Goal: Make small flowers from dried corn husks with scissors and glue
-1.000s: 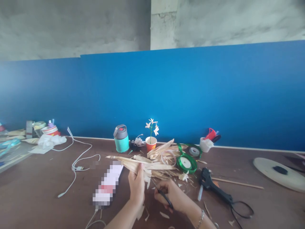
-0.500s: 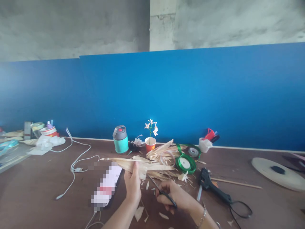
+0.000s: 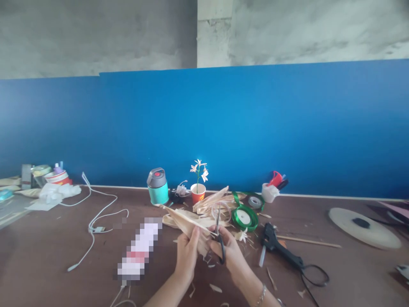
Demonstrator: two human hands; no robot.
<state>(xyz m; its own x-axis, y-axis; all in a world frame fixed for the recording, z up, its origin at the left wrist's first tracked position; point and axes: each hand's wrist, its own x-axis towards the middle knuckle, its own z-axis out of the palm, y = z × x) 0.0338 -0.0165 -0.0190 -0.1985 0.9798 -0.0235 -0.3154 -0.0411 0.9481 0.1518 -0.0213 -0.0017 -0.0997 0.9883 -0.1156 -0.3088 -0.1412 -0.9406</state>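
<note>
A pale dried husk is pinched in my left hand, its pointed end reaching up and to the left. My right hand grips black-handled scissors; their blades point upward at the right edge of the husk. Whether the blades touch it is hard to tell. More husks lie behind my hands, beside a green ribbon roll. A small white flower rests right of my right hand. Husk scraps are scattered below.
A red paper cup holds a flower stem, with a teal flask on its left. A phone and white cables lie left. On the right are a glue gun, a stick and a round disc.
My left hand has turned the husk and moved slightly right. My right hand has raised the scissors, blades now upright, to the husk's right edge. The whole view has shifted slightly.
</note>
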